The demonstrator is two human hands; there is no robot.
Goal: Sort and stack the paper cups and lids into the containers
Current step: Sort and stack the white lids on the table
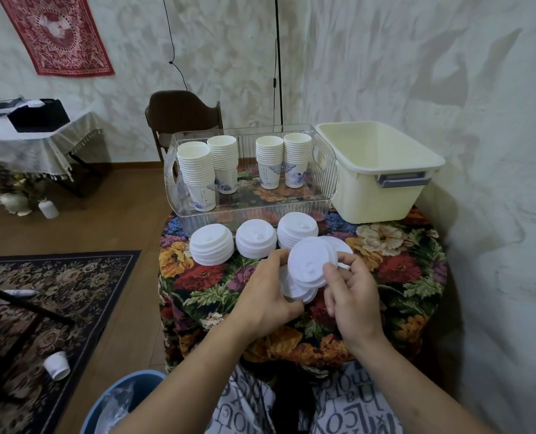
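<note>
Lids (304,270) bunched between both my hands over the worktop (401,270): left hand (265,296) curled under the loose fan, right hand (349,289) pinching the top lid's right edge. Cream bin (382,170) far right, nearer my right hand.

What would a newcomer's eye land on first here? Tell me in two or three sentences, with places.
First, at the centre, the left hand and right hand gripping a fanned bunch of white lids above the floral tablecloth. Just behind sit three lid stacks in a row. Beyond them a clear bin holds four stacks of paper cups, with a cream tub to its right.
</note>
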